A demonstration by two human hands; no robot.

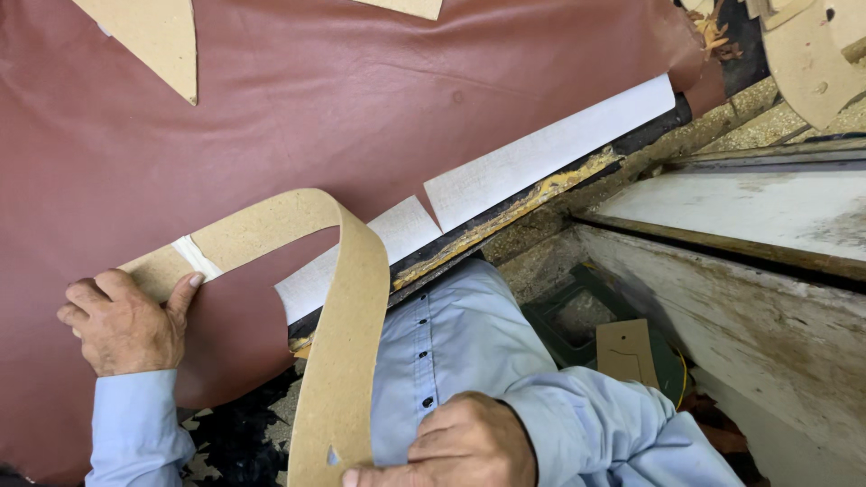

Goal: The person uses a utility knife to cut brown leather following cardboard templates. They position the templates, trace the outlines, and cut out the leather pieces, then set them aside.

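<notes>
1. Reddish-brown leather covers most of the tabletop, whose worn, glue-stained edge runs diagonally from lower left to upper right.
2. White paper strips lie along the leather's lower edge, just beside that tabletop edge.
3. Over the leather arches a long curved cardboard pattern; one end lies flat at the left, and the band bends down toward the bottom of the view.
4. A patch of white tape crosses the pattern near its left end.
5. The left hand rests palm-down on the leather with its fingers curled and the thumb stretched up against the pattern beside the tape, pressing that end flat.
6. Its forearm, in a light blue sleeve, comes up from the bottom left.
7. The right hand sits low in the view, knuckles up, fingers folded and pinching the pattern's lower end.
8. The right arm bends across a light blue buttoned shirt.
9. Two more cardboard pieces lie on the leather at the top.
10. At the right stands a scuffed white wooden bench, with a small cardboard piece and a green frame on the floor below.
</notes>
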